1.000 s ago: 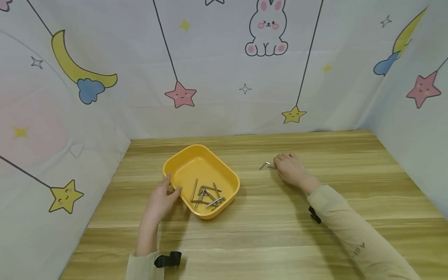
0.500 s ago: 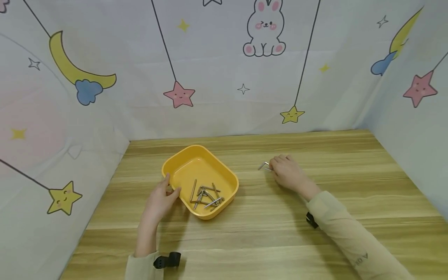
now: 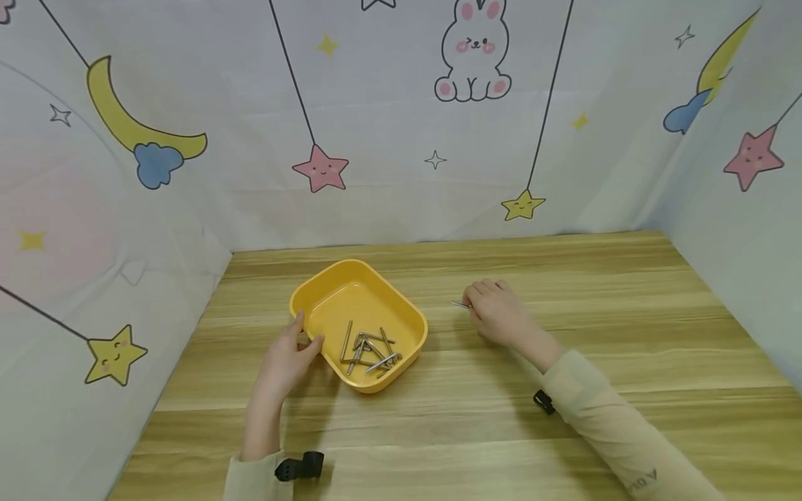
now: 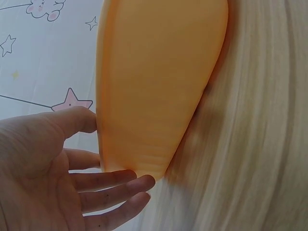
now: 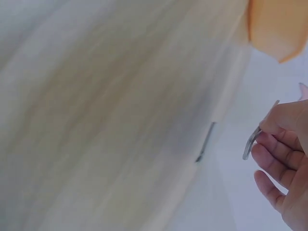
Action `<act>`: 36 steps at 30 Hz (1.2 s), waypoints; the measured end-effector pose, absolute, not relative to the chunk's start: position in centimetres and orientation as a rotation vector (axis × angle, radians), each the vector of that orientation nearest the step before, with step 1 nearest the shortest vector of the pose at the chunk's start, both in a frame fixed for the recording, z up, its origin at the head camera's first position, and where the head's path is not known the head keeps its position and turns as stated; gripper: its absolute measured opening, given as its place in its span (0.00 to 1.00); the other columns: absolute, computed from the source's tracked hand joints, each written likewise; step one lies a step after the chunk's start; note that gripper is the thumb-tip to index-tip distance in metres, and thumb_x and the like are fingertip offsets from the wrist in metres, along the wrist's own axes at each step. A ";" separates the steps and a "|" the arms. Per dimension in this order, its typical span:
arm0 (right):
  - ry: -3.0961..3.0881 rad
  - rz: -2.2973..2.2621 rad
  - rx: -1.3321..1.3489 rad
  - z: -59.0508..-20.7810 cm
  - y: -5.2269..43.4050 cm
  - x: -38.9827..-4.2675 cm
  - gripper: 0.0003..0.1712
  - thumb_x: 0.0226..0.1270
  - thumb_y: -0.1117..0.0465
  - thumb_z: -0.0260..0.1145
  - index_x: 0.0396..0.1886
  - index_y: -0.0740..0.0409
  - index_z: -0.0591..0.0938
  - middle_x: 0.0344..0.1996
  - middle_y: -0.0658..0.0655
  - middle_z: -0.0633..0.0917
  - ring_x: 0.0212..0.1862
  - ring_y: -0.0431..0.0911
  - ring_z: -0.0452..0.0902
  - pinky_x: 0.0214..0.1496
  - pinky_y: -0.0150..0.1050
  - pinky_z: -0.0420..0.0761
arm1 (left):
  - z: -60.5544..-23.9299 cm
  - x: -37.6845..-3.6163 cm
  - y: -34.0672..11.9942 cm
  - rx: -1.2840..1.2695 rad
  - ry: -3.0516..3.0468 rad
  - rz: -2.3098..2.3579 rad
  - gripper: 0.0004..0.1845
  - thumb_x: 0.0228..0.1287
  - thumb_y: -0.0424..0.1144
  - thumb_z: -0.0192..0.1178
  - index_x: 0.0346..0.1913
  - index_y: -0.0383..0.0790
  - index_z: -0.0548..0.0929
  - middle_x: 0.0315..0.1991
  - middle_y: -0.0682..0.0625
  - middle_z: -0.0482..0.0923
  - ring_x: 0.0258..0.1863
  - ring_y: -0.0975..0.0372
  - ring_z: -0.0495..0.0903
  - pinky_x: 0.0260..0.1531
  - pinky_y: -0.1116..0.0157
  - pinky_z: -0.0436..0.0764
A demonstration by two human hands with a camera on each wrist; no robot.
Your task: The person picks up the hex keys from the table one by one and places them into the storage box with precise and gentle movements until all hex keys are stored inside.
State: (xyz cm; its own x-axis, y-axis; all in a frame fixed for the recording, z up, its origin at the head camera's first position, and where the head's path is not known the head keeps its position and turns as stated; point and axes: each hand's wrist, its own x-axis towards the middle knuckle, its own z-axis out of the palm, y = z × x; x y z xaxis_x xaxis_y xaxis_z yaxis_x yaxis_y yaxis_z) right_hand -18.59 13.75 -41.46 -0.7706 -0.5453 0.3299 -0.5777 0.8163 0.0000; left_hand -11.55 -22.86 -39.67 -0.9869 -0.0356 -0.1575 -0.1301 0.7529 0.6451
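Note:
A yellow tray [image 3: 326,289] [image 4: 159,82] sits on the wooden table [image 3: 476,417] and holds several metal hex keys [image 3: 370,348]. My left hand [image 3: 289,355] [image 4: 72,168] holds the tray's near left rim, thumb over the edge and fingers against the outer wall. My right hand [image 3: 495,313] [image 5: 284,159] hovers just above the table to the right of the tray and pinches a small bent hex key [image 3: 460,305] [image 5: 253,139] between thumb and fingers. One end of the key sticks out to the left of the fingers.
A cloth backdrop [image 3: 401,118] printed with stars, moons and a rabbit closes in the table at the back and on both sides. Bare wood lies in front of and to the right of the tray.
My right hand has moved left towards the tray, lifting the hex key off the table. The left hand and the tray have stayed put.

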 end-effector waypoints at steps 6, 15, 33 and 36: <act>-2.671 0.195 0.847 -40.4 12.6 -17.9 0.04 0.58 0.66 0.64 0.33 0.55 0.78 0.33 0.52 0.82 0.39 0.47 0.76 0.42 0.43 0.72 | -39.6 -11.5 -22.8 -0.141 2.807 1.052 0.39 0.72 0.48 0.51 0.76 0.34 0.46 0.73 0.32 0.55 0.57 0.45 0.76 0.56 0.47 0.75; -2.661 0.204 0.882 -39.3 10.9 -17.0 0.03 0.62 0.65 0.63 0.36 0.54 0.79 0.36 0.51 0.83 0.42 0.47 0.76 0.46 0.42 0.73 | -39.5 -11.5 -22.8 -0.117 2.814 1.073 0.39 0.72 0.46 0.51 0.75 0.32 0.46 0.71 0.30 0.57 0.54 0.45 0.77 0.55 0.48 0.76; -2.615 0.193 0.977 -38.6 7.3 -15.6 0.03 0.63 0.62 0.64 0.35 0.52 0.79 0.37 0.50 0.84 0.44 0.46 0.78 0.46 0.41 0.75 | -39.6 -11.6 -22.8 -0.134 2.807 1.061 0.39 0.72 0.47 0.51 0.76 0.33 0.46 0.71 0.30 0.57 0.55 0.45 0.76 0.54 0.48 0.76; -2.608 0.194 1.005 -38.6 6.7 -15.5 0.03 0.63 0.62 0.64 0.35 0.52 0.79 0.37 0.50 0.84 0.44 0.46 0.78 0.47 0.41 0.75 | -39.5 -11.6 -22.9 -0.136 2.812 1.052 0.39 0.72 0.47 0.51 0.76 0.33 0.46 0.71 0.30 0.57 0.55 0.45 0.76 0.55 0.47 0.75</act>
